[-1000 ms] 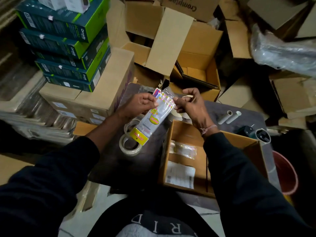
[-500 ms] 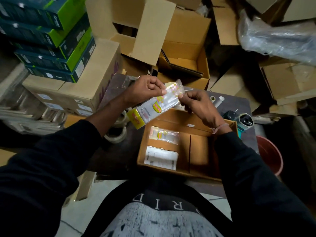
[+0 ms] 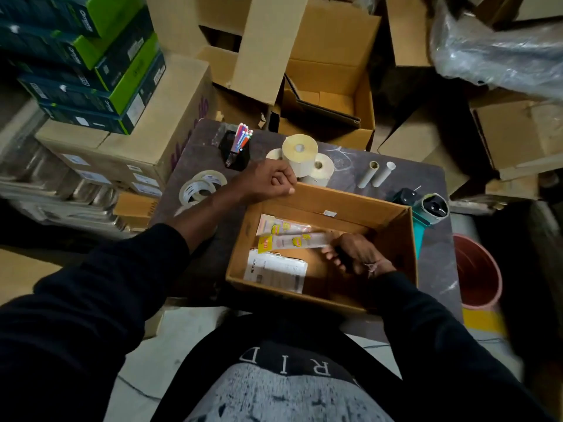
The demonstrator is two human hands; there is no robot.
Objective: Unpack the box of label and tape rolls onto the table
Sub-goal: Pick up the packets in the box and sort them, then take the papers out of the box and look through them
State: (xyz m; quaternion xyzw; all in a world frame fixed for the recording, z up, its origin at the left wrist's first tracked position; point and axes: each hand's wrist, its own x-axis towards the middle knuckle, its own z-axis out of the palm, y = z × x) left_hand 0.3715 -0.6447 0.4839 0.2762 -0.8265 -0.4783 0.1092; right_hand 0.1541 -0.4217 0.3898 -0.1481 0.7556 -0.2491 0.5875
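Note:
An open cardboard box (image 3: 335, 197) stands on the dark table (image 3: 350, 156). My right hand (image 3: 358, 257) is inside it, shut on one end of a clear plastic packet (image 3: 294, 241) with yellow labels. A second such packet (image 3: 274, 226) and a printed paper (image 3: 274, 269) lie on the box floor. My left hand (image 3: 269, 181) is a closed fist resting on the box's far-left corner. Cream label rolls (image 3: 300, 150) stand just beyond the box. Clear tape rolls (image 3: 201, 187) lie to the left of my left wrist.
A black holder with coloured pens (image 3: 240, 141) stands at the table's far left. Two cardboard cores (image 3: 376, 173) and a tape dispenser (image 3: 428, 208) lie at the right. A red bucket (image 3: 475, 269) sits beside the table. Stacked cartons (image 3: 128, 138) and open boxes (image 3: 329, 95) surround it.
Both hands held the packet above the table. My left hand has let go and dropped to the box's corner. My right hand has carried the packet down into the box.

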